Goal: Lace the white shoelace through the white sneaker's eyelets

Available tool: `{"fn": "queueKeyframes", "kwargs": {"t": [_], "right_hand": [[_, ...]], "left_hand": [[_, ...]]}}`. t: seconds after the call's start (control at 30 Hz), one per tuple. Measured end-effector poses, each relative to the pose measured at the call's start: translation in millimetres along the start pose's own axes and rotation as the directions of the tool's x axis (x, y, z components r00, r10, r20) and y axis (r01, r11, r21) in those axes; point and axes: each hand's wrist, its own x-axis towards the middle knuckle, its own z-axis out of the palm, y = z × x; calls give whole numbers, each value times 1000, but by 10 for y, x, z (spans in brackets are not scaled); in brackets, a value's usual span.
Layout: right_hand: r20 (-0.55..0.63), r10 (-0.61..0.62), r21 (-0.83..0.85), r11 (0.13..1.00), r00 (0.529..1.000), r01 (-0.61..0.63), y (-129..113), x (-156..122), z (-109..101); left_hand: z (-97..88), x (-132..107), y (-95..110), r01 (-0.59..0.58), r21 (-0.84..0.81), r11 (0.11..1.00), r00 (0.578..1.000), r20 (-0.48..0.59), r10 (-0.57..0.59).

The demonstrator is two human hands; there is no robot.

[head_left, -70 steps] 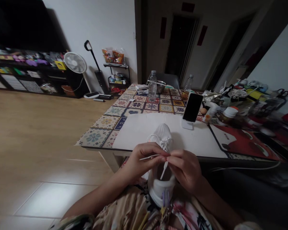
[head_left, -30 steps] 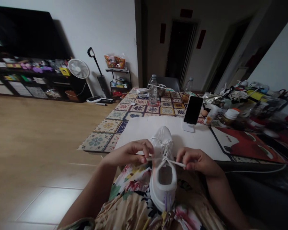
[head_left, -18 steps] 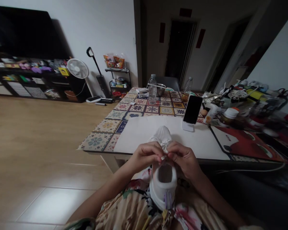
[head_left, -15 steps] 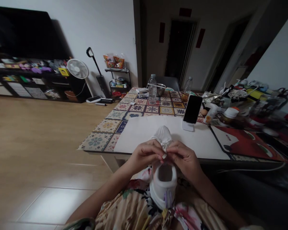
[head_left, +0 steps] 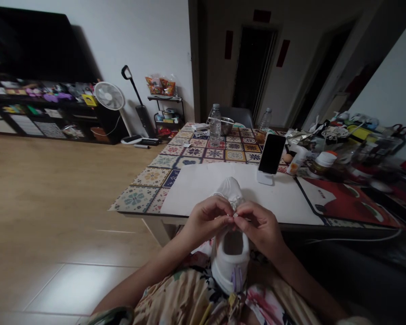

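A white sneaker point(head_left: 221, 271) rests on my lap with its heel toward me and its toe point(head_left: 228, 188) by the table edge. A purple strip point(head_left: 237, 278) runs down the heel. Above the shoe's opening, my left hand point(head_left: 208, 215) pinches a white shoelace point(head_left: 235, 215) between thumb and fingers. My right hand point(head_left: 260, 222) is closed on the same lace from the other side, its fingertips meeting the left ones. Most of the lacing and the tongue is hidden behind both hands.
A white sheet point(head_left: 196, 185) covers the table's near part. On it stands a phone point(head_left: 272, 153) in a white holder. Farther back are a water bottle point(head_left: 215, 126) and a metal bowl point(head_left: 227, 128). A red-and-white mat point(head_left: 352, 201) and piled clutter lie to the right.
My fingertips have come closer together over the lace, and its pale end now shows less. The shoe stays in nearly the same place.
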Motion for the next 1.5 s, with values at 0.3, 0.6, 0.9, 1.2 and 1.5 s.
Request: {"fn": "queueKeyframes", "kwargs": {"t": [0.3,0.6,0.9,1.2,1.5], "right_hand": [[-169,12,83,997,985,2,72,-30,49],[75,-245,-414,874,967,253,-45,-22,-115],[146,-16,-76,997,989,27,113,11,-65],[250,-471,-603,608,846,516,10,-37,-71],[356,-456,-267,787,816,556,-58,-11,-121]], "left_hand": [[-54,-71,-44,80,153,985,995,45,-88],[-46,-70,23,57,217,975,998,2,-59],[-68,-17,-18,146,139,979,989,4,-148],[-68,5,-94,296,-75,952,955,34,-294],[-201,147,-298,152,93,984,986,-86,-145]]}}
